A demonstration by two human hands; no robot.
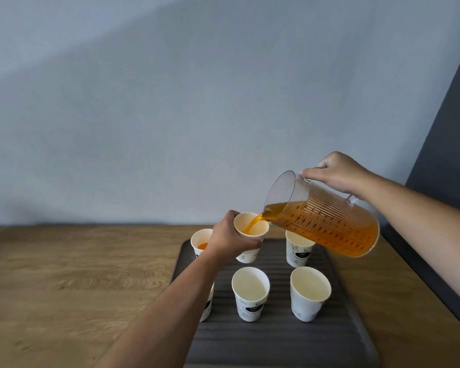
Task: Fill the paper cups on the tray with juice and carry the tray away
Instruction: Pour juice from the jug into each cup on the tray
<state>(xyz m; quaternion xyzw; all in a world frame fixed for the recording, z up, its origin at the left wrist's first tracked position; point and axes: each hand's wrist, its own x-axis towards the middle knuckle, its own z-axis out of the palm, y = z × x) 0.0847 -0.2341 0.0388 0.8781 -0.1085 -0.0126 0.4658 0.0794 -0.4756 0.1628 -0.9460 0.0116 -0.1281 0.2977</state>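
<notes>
Wooden table (91,274), pitcher (327,224) pouring into held cup (251,229)

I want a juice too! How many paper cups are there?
6: back-left cup, held cup, back-right cup, front-middle cup, front-right cup, one mostly hidden behind the forearm.

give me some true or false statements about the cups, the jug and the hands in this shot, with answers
1. The right hand tilts the jug by its handle. True.
2. The left hand lies flat on the table. False: it grips the cup being filled.
3. Juice runs from the jug into that held cup. True.
4. The two near cups on the tray are full of juice. False: both look empty.
5. The far left cup has juice in it. True.
6. The jug is empty. False: orange juice fills much of it.
</notes>
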